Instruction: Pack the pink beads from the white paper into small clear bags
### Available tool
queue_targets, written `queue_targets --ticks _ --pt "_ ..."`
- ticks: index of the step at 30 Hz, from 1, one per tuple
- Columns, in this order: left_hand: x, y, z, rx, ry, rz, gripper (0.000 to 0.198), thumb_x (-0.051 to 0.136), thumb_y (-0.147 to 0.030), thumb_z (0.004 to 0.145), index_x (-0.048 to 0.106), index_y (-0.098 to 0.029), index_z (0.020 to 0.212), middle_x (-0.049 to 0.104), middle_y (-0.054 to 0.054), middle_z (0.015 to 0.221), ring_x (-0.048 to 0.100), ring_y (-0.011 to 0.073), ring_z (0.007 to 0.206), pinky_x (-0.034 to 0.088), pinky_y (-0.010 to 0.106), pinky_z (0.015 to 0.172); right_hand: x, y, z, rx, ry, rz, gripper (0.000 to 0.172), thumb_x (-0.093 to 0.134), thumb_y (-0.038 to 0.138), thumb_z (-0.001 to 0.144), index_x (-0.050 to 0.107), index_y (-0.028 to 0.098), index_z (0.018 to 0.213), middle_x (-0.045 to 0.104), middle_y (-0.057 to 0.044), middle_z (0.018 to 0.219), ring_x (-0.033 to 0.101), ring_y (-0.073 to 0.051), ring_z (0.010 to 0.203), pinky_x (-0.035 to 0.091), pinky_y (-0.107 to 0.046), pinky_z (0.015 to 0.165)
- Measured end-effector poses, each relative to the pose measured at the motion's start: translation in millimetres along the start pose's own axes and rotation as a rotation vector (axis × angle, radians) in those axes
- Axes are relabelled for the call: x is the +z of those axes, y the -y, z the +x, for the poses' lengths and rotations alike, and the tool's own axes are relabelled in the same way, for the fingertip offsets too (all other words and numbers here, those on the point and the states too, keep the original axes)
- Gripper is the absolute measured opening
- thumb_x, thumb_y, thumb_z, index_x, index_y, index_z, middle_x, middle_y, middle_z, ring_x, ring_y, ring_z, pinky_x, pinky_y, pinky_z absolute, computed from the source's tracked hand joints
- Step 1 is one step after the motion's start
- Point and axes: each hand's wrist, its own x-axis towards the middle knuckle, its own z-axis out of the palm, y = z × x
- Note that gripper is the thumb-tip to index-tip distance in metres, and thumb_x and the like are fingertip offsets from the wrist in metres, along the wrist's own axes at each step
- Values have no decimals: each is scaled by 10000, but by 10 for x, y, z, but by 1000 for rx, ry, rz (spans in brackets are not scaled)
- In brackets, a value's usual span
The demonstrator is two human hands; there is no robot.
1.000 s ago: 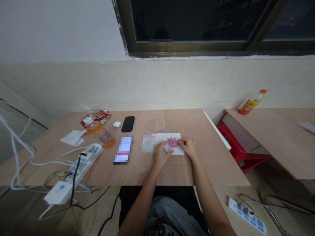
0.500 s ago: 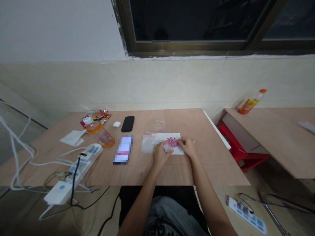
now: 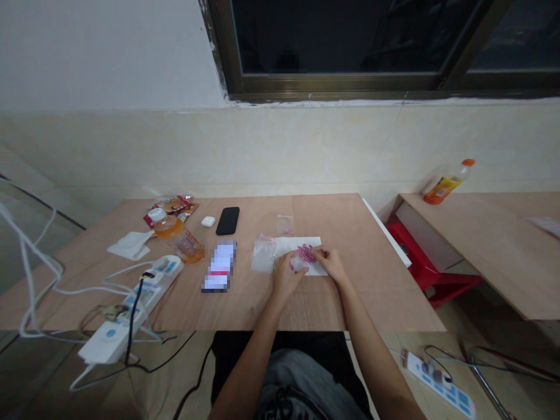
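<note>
A heap of small pink beads (image 3: pixel 307 252) lies on a white sheet of paper (image 3: pixel 300 243) on the wooden table (image 3: pixel 245 303). My left hand (image 3: pixel 285 275) is closed on a small clear plastic bag (image 3: pixel 298 264) just below the heap. My right hand (image 3: pixel 331 263) is pinched at the right edge of the beads, fingertips touching them. A stack of empty clear zip bags (image 3: pixel 263 255) lies left of the paper. Another small bag with pink beads (image 3: pixel 285 224) lies behind it.
A black phone (image 3: pixel 228 220), a white earbud case (image 3: pixel 208 221), a second phone (image 3: pixel 220 266), snack wrappers and an orange jar (image 3: pixel 165 225), a tissue (image 3: pixel 130 244) and a white power strip (image 3: pixel 131 306) with cables fill the left. A second table with a bottle (image 3: pixel 447 183) stands right.
My right hand has slid slightly left, closer onto the bead heap. My left hand keeps the small bag in the same place.
</note>
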Motion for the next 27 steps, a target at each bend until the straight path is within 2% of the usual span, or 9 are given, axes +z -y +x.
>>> queue_targets --ticks 6,16,22,27 --pt "10 24 -2 0 8 7 551 771 -287 683 566 -196 1186 647 77 1107 577 231 1011 472 376 876 93 66 -17 -66 48 39 299 645 468 780 753 190 805 722 -67 760 606 -188 664 456 -297 632" --pt "28 44 13 9 9 13 552 773 -258 669 569 -197 1179 646 84 1137 573 242 1043 455 404 916 74 229 -44 -137 129 -15 265 635 429 801 764 199 792 692 -41 677 551 -157 604 405 -266 584" --pt "2 18 -2 8 9 -1 575 778 -285 673 561 -205 1199 642 81 1145 569 232 1044 453 387 911 -15 80 -2 -39 26 -54 319 599 458 811 761 183 826 722 -56 730 595 -174 631 430 -268 602" --pt "-16 -13 -5 -14 21 8 560 773 -276 683 561 -214 1198 640 70 1150 559 236 1068 445 389 932 -94 10 22 6 -121 -195 348 584 458 801 764 163 839 673 -42 617 542 -156 542 378 -262 556"
